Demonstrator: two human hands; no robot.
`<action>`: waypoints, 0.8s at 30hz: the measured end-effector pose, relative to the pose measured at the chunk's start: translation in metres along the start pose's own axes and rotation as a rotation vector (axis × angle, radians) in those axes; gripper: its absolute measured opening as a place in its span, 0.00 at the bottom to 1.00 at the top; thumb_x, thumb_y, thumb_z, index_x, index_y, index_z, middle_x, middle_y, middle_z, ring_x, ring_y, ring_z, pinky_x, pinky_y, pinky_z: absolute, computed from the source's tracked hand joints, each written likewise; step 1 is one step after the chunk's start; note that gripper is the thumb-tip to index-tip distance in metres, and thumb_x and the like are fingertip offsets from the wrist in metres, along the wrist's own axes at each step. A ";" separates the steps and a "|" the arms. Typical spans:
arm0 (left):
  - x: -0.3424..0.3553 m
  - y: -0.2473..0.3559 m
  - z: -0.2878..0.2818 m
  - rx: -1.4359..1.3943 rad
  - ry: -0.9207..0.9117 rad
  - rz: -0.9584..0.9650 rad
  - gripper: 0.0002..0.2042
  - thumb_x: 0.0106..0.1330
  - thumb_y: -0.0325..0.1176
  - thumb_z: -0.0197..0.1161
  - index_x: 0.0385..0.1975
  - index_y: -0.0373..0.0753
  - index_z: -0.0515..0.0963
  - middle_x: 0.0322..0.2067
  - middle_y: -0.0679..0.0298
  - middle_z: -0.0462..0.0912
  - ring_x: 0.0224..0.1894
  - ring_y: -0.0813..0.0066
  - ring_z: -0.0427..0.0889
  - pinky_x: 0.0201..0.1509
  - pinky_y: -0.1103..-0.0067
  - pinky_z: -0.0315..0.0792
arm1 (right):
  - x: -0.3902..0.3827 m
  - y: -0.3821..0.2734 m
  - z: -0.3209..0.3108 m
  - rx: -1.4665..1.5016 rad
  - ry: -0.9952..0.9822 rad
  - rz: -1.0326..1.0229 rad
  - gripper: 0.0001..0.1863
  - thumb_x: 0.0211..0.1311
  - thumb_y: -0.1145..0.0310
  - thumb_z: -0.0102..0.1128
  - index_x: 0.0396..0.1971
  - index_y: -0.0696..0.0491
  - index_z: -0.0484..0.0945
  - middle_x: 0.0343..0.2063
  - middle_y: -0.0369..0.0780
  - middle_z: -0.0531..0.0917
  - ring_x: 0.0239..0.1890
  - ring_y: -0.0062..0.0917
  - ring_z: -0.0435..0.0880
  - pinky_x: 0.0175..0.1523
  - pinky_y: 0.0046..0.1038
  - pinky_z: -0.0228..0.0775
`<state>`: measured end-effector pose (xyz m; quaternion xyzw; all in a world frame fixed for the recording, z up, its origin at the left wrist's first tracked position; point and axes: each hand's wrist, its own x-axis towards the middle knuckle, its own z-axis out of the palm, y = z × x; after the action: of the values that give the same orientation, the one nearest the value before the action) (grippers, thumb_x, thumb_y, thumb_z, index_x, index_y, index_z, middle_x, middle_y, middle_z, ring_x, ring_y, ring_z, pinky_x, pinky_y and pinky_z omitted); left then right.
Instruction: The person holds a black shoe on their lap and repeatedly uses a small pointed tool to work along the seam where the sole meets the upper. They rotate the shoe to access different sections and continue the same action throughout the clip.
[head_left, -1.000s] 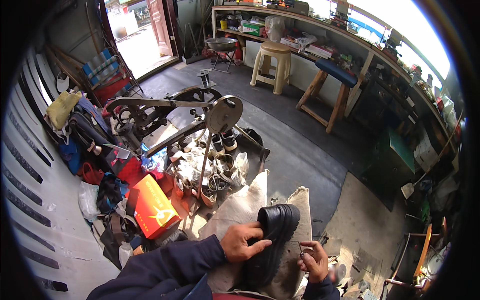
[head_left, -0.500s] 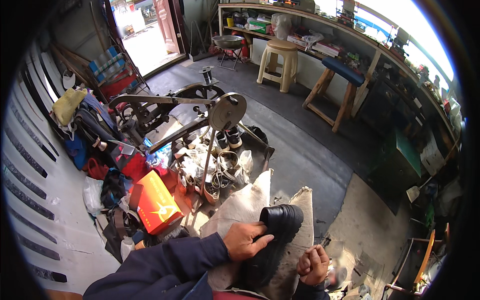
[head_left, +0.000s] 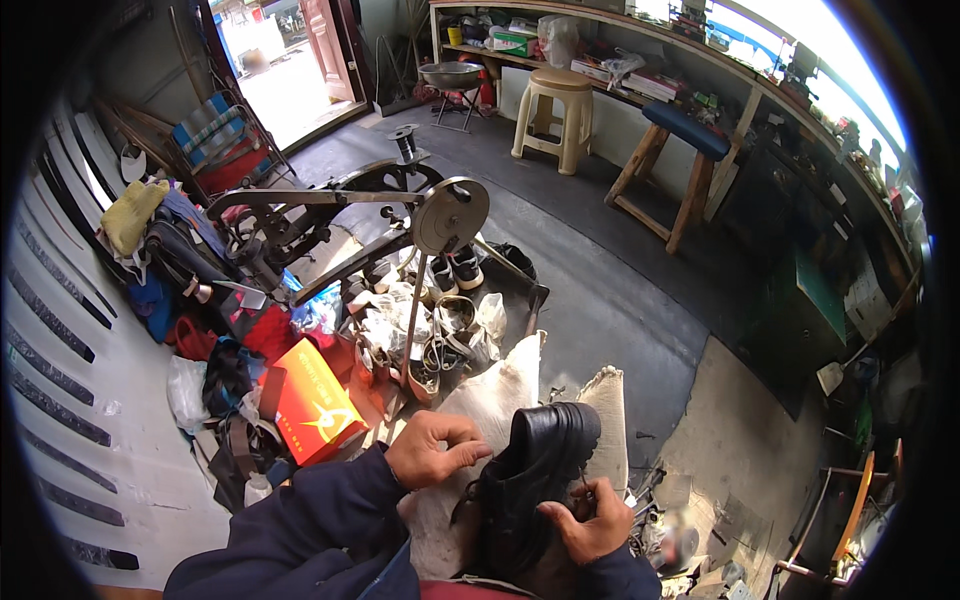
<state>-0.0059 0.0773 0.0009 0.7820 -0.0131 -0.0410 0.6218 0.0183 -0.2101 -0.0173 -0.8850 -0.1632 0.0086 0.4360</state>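
Observation:
A black leather shoe [head_left: 535,465] rests on a whitish sack cloth [head_left: 490,395] spread over my lap. My right hand [head_left: 590,522] grips the shoe from its lower right side, fingers curled onto the leather. My left hand [head_left: 432,450] is off the shoe, just to its left over the sack. Its fingertips are pinched together, and I cannot make out anything between them. Dark blue sleeves cover both my forearms.
A black shoe-stitching machine with a round metal wheel [head_left: 450,215] stands just ahead. Shoes, straps and bags are piled around its base, with a red box [head_left: 310,400] at left. Farther off are a plastic stool [head_left: 548,112], a blue-topped wooden stool [head_left: 680,150] and a long cluttered shelf [head_left: 640,70].
My left hand has let go of the shoe and moved left with its fingers pinched. My right hand has come up and taken hold of the shoe, which now stands more upright.

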 end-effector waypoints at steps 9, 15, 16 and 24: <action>0.018 -0.027 0.043 -0.972 0.131 -0.043 0.22 0.81 0.47 0.53 0.21 0.45 0.65 0.17 0.72 0.59 0.19 0.78 0.64 0.41 0.65 0.81 | -0.004 0.001 0.009 -0.009 0.043 0.027 0.26 0.47 0.58 0.86 0.38 0.53 0.77 0.16 0.35 0.75 0.17 0.20 0.73 0.24 0.25 0.66; 0.050 -0.024 -0.017 -0.936 0.646 0.004 0.22 0.79 0.46 0.57 0.21 0.47 0.62 0.16 0.73 0.56 0.15 0.82 0.54 0.22 0.78 0.57 | -0.003 -0.001 0.009 -0.010 0.063 0.007 0.26 0.49 0.59 0.85 0.40 0.53 0.76 0.16 0.33 0.74 0.16 0.19 0.72 0.25 0.24 0.65; 0.050 -0.019 -0.019 -0.894 0.686 0.011 0.22 0.79 0.45 0.58 0.21 0.47 0.62 0.16 0.73 0.57 0.15 0.82 0.53 0.21 0.80 0.55 | -0.003 -0.001 0.010 -0.010 0.061 0.013 0.26 0.49 0.59 0.85 0.40 0.53 0.76 0.15 0.33 0.74 0.16 0.19 0.72 0.25 0.24 0.65; 0.002 0.031 0.053 -0.028 0.024 0.496 0.05 0.66 0.24 0.71 0.32 0.34 0.79 0.25 0.61 0.77 0.23 0.74 0.74 0.27 0.79 0.66 | -0.006 0.003 0.006 0.102 0.032 0.054 0.20 0.59 0.65 0.78 0.44 0.54 0.75 0.17 0.34 0.74 0.18 0.18 0.69 0.26 0.24 0.61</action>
<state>-0.0077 0.0183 0.0194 0.7468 -0.1967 0.1218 0.6236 0.0127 -0.2083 -0.0241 -0.8658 -0.1319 0.0145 0.4825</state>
